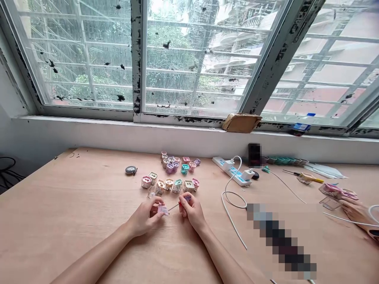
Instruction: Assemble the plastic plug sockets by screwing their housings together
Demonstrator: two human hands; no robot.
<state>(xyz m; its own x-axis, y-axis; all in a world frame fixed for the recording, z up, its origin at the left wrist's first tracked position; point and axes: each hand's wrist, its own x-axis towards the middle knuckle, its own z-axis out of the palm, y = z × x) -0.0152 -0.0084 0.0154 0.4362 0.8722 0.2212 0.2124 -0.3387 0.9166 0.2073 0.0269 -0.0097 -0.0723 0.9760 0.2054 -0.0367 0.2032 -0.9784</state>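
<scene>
My left hand (145, 216) is closed on a small pale pink plastic piece (162, 210), pinched between thumb and fingers. In my right hand (192, 211) is a screwdriver (173, 207) with a partly hidden red handle; its thin shaft points left, and the tip is at or close to the piece. Just beyond my hands stands a row of small pastel house-shaped cases, among them a pink case (146, 181), a teal case (177, 185) and a cream case (188, 185). A clear part (152, 192) lies beside my left fingers.
Behind the row sits a cluster of similar small cases (171, 165). A round dark object (130, 170) lies to the left. On the right are a power strip (231, 172), white cables (227, 209) and another person's hand (355, 211) by pink cases (337, 191).
</scene>
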